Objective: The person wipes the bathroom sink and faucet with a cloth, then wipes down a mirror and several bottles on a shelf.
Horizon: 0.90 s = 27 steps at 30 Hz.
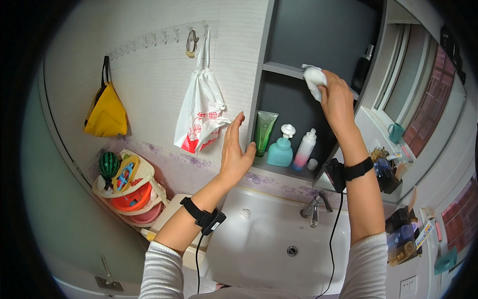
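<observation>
My right hand [338,101] grips a crumpled white tissue or cloth [314,79] against the front edge of the upper shelf [283,70] in a grey wall cabinet. My left hand [237,149], empty with its fingers spread, is raised beside the cabinet's left side, near a white drawstring bag [199,108]. On the lower shelf stand a green tube [265,130], a turquoise pump bottle [280,152], a white and pink spray bottle [305,149] and a small white cap [312,164]. A dark bottle [361,71] stands on the upper shelf at the right.
Below the cabinet is a white washbasin [261,243] with a chrome tap [315,209]. A yellow bag [107,110] hangs from the hook strip. A rack of toys [132,187] stands at the left. A mirror and toiletries [403,231] are at the right. Black cables hang from both wrists.
</observation>
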Available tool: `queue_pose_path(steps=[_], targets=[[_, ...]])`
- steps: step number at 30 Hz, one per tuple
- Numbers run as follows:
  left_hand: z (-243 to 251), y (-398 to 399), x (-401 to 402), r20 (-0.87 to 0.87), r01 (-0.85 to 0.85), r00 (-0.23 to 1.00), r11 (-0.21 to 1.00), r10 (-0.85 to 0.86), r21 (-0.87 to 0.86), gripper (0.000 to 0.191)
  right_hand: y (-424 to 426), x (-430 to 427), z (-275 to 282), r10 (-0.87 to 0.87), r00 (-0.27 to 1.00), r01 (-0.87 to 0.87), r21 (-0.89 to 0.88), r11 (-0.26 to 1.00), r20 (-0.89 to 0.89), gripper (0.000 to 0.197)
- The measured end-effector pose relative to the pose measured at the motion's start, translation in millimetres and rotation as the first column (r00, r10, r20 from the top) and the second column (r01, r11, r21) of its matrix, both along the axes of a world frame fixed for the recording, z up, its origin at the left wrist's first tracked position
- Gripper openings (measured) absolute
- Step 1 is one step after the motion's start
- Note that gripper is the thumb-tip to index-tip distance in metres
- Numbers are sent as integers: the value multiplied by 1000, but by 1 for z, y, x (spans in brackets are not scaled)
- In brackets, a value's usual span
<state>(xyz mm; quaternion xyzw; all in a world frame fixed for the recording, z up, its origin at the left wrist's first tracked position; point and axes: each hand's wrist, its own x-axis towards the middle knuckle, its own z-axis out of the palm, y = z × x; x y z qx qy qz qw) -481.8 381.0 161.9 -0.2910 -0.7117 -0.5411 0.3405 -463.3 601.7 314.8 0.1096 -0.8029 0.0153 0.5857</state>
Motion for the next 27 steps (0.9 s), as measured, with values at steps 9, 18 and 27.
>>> queue_pose_path(steps=[9, 18, 27], targets=[[14, -60, -11, 137, 189, 974, 980, -179, -63, 74, -61, -31, 23, 142, 960, -144, -11, 990, 242, 31], [39, -77, -13, 169, 171, 976, 968, -140, -184, 69, -21, -58, 59, 170, 879, -69, -234, 970, 445, 42], [17, -13, -32, 153, 221, 964, 975, -216, -20, 79, -24, -54, 71, 16, 790, 37, -73, 997, 613, 43]])
